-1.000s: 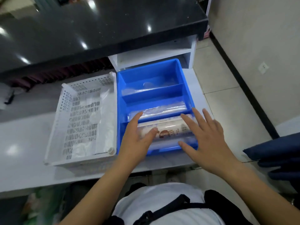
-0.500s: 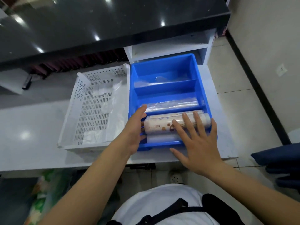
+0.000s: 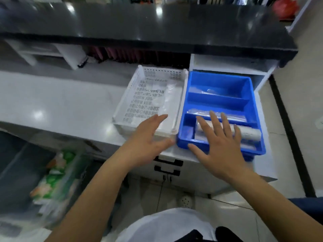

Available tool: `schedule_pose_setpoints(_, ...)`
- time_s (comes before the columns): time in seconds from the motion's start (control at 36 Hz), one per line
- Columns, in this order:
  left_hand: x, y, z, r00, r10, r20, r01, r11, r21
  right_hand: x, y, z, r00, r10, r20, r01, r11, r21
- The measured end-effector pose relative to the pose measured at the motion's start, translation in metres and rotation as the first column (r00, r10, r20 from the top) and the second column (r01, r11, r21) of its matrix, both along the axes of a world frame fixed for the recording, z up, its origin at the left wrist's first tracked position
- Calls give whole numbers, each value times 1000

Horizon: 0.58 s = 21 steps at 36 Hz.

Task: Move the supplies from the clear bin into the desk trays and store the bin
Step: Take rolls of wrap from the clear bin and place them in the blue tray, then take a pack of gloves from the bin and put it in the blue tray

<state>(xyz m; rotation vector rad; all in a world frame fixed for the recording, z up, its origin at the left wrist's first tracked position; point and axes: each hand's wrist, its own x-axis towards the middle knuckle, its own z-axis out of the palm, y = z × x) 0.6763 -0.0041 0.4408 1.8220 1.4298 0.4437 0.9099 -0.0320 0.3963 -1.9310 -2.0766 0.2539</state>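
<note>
A blue divided tray (image 3: 251, 95) sits at the right end of the white desk. Its nearest compartment holds a wrapped roll (image 3: 248, 134) lying crosswise; the middle one holds clear plastic packets (image 3: 234, 117). My right hand (image 3: 218, 142) hovers flat over the roll with fingers spread. Beside it my left hand (image 3: 148, 142) is open above the near corner of the white perforated tray (image 3: 129, 100), which holds clear bags. The clear bin (image 3: 26, 172) stands low at the left, with green-printed packets (image 3: 54, 179) inside.
A black countertop (image 3: 157, 27) overhangs the desk's back. White cubby shelves (image 3: 230, 63) stand behind the blue tray. Drawers with black handles (image 3: 167, 165) sit under the desk edge. Tiled floor and a black baseboard run along the right.
My left hand has let go of the roll and moved left over the white tray's corner. My right hand has lifted a little. The view swung left, bringing the clear bin into sight.
</note>
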Motion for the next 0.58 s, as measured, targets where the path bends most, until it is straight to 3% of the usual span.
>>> schedule_pose_setpoints(0.11,-80,-76,-11,960,220,-175,-198,971,138,-92,-16,22,975,209,-77,-209,978,8)
schedule_pose_setpoints(0.22,-147,-152,-52,839,483,-251,-449,875,182,-185,-43,13,914,378,-145,-374,926,53)
schedule_pose_setpoints(0.44,-238,-280,-129,632,672,-386,-730,684,-4,-296,-97,-63,801,593,-80,-585,747,-315)
schedule_pose_setpoints(0.58,-262,-310,-145,556,758,-341,-826,552,-119,-328,-102,-85,738,672,-56,-623,648,-438)
